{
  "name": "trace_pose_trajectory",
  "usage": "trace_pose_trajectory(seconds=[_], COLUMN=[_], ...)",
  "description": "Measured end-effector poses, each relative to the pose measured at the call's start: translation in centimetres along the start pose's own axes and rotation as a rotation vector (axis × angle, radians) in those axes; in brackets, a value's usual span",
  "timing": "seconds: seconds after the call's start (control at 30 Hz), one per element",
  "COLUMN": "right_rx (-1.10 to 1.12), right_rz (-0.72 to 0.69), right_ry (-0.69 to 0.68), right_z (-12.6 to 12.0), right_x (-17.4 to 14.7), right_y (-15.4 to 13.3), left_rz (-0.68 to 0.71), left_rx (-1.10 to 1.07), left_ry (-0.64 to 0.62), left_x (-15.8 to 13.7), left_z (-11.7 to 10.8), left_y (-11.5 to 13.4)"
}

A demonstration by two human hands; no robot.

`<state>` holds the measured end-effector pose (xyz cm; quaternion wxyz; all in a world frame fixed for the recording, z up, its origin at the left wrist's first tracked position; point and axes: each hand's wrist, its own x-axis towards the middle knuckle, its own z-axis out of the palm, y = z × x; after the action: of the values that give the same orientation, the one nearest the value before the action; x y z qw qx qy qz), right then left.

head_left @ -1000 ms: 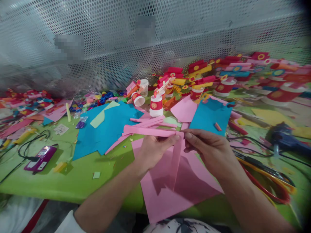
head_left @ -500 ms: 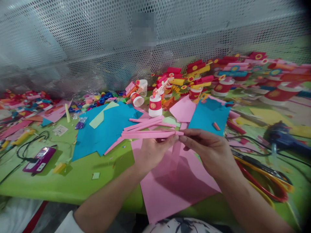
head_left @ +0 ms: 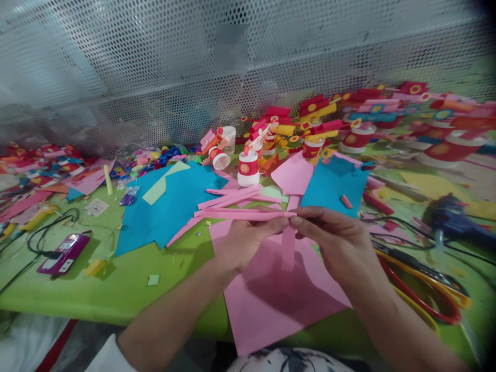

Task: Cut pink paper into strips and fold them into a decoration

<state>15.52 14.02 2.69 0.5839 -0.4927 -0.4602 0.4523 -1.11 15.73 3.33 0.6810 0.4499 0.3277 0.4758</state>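
Green counter [head_left: 77,300]: a cluster of red-banded cup models [head_left: 248,168] stood toward the back, seemingly assembled. A pink paper sheet [head_left: 267,320] lay before me. My left hand [head_left: 243,241] and right hand [head_left: 336,233] were close together above it, both pinching crossed pink paper strips [head_left: 240,214]. Judged: strips cut, crossing begun, long tails unworked.

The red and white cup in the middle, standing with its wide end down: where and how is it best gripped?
Probably by the red band of the cup, pinched across its sides, coming from the near side: the band faces the camera, while paper rolls crowd the top.
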Motion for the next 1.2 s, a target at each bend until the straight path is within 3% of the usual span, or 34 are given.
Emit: trace_pose_trajectory(seconds=[0.23, 0.53, 0.83, 1.0, 1.2], right_rx=[0.088, 0.070, 0.074, 0.097, 0.121], right_rz=[0.054, 0.024, 0.014, 0.037, 0.093], right_ry=[-0.095, -0.064, -0.044, -0.023, -0.034], right_z=[0.1, 0.0, 0.4, 0.7, 0.9], right_x=[0.3, 0.1, -0.1, -0.4, -0.5], right_y=[-0.1, -0.3, -0.5, -0.7, -1.0], left_rz=[-0.004, -0.008, 0.076, 0.052, -0.053], left_rx=[-0.036, 0.032, 0.171, 0.148, -0.095], left_ry=[0.055, 0.044, 0.094, 0.117, 0.104], left_x=[-0.3, -0.5, -0.7, -0.8, -0.4], left_z=[0.2, 0.2, 0.7, 0.7, 0.6], left_y=[-0.1, 0.1, 0.2, 0.4, -0.7])
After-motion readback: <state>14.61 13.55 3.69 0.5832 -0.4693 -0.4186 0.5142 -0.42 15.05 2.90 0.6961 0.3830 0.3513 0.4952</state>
